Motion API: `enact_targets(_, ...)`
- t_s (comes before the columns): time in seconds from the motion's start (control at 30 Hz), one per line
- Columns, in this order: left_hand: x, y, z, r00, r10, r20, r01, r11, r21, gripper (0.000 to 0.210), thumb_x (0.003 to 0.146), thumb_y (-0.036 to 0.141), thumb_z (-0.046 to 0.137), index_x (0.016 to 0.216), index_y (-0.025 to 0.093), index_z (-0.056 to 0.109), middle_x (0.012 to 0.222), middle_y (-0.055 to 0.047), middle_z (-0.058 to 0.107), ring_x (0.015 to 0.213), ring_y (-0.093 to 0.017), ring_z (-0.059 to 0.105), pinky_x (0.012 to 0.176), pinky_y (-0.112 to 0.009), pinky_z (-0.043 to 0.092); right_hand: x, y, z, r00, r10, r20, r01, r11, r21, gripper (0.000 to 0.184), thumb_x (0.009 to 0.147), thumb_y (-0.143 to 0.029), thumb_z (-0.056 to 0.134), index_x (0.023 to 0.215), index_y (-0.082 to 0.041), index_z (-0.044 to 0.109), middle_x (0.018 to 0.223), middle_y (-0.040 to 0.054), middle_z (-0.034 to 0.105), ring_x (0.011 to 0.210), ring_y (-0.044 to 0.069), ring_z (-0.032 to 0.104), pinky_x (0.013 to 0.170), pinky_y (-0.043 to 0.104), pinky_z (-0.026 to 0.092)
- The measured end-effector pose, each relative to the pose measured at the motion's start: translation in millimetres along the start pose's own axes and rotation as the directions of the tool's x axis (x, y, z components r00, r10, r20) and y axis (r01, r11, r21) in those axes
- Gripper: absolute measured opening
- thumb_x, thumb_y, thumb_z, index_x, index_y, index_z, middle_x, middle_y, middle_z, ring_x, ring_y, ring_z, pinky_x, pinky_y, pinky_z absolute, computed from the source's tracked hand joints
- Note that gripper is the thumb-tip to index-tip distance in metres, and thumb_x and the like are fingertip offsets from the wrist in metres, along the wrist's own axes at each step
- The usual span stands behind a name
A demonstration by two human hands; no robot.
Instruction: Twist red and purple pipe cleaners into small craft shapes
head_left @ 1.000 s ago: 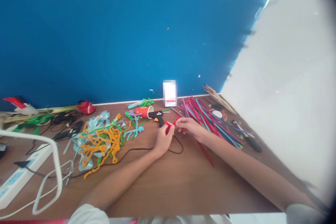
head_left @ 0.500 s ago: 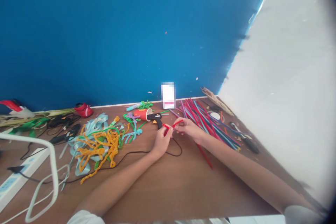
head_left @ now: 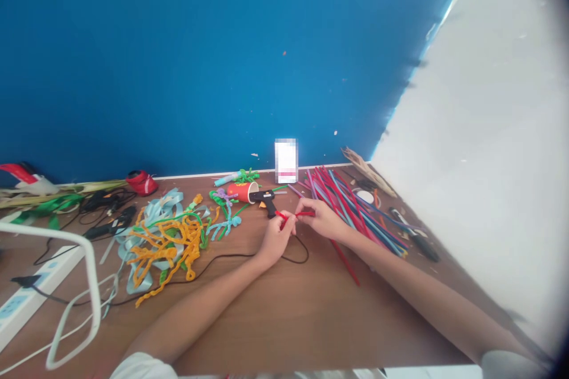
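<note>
Between my two hands is a short red pipe cleaner [head_left: 304, 214], bent at the left part. My left hand [head_left: 278, 238] pinches its left part, and my right hand [head_left: 323, 219] has thumb and fingers closed on the right end. The fingertips of both hands nearly meet, hiding part of the piece. Just beyond my left hand lies a black glue gun [head_left: 267, 198], its nozzle end by a red paper cup [head_left: 242, 192] lying on its side. A bundle of red, purple and blue pipe cleaners [head_left: 351, 207] lies beside my right hand and forearm.
Orange twisted pipe cleaners [head_left: 166, 249] and pale blue ribbon [head_left: 153, 213] heap up on the left. A black cord crosses the brown table [head_left: 302, 320]. At the left are a power strip [head_left: 42, 290] and a white tube frame [head_left: 91, 284]. A lit screen [head_left: 286, 161] leans on the blue wall.
My right fingers have shifted on the red pipe cleaner, and its right part now lies more level instead of slanting up. My left hand keeps its pinch, with a slight shift.
</note>
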State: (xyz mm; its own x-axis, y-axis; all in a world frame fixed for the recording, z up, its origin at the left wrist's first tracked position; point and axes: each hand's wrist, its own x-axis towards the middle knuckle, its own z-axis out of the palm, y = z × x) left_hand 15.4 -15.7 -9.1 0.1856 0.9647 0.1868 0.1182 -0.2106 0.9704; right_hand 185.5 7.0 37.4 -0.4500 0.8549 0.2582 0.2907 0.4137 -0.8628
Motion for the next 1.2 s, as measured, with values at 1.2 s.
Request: enact_targets(1.2,-6,14,0.0,0.996,0.083,0.031,-0.087,0.973,0.213,0.03,0.093,0.039,0.047,0.075,0.018,0.06,0.066,0.001,0.06,0.064,-0.013,0.054,0.066,-0.024,0.039,2,-1,-17,0.864,0.385,0.326,-0.464,0.859,0.215,0.022,0.081,-0.039,0.059,0.08,-0.018,0.067,0.087,0.0057,0.073,0.07,0.015,0.065,0.057,0.023,0.043)
